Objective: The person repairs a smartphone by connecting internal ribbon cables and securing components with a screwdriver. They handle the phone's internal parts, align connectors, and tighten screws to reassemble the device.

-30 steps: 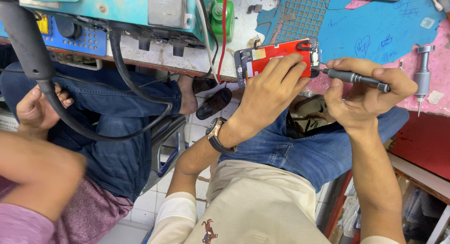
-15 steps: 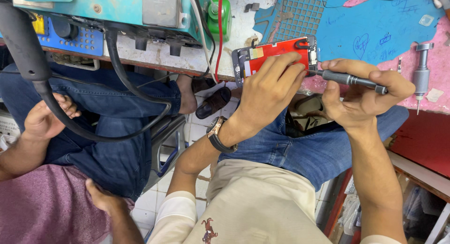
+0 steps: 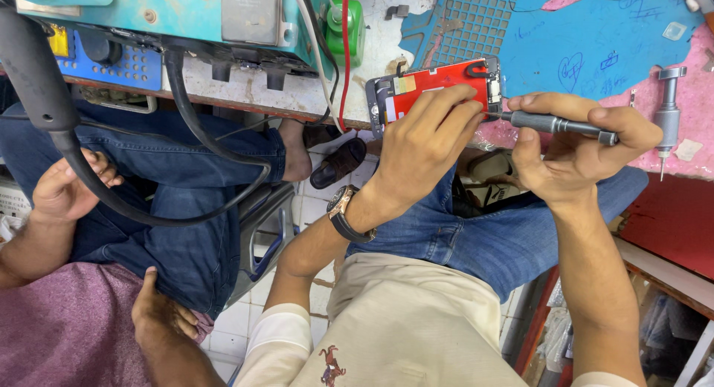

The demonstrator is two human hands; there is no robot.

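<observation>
A cluttered repair table point(image 3: 297, 97) is running across the top of the view, with white floor tiles showing below it and a blue work mat point(image 3: 595, 45) lying over its right part. At the table's near edge a red phone panel point(image 3: 439, 89), opened up with its inner side facing out, is resting half on the table and half under the person's left hand point(image 3: 424, 145). That hand is pressing down on the panel, fingers spread over its lower edge, pinning it in place. The right hand point(image 3: 576, 153) is grasping a slim grey screwdriver point(image 3: 558, 124), held nearly level, with its tip meeting the panel's right end beside a small metal bracket.

By the look of it, a screw at that end is being worked; whether it is going in or coming out cannot be told. The next move probably calls for keeping the tip seated squarely and the panel from sliding off the edge.

Further out, a second screwdriver point(image 3: 667, 112) is standing on the pink mat, well apart from the hands. A green bottle point(image 3: 343, 26) and a teal equipment box point(image 3: 186, 15) are sitting at the left. Another person in jeans is sitting nearby, their hands point(image 3: 63, 190) resting on their own lap, beside a thick black hose point(image 3: 111, 194).
</observation>
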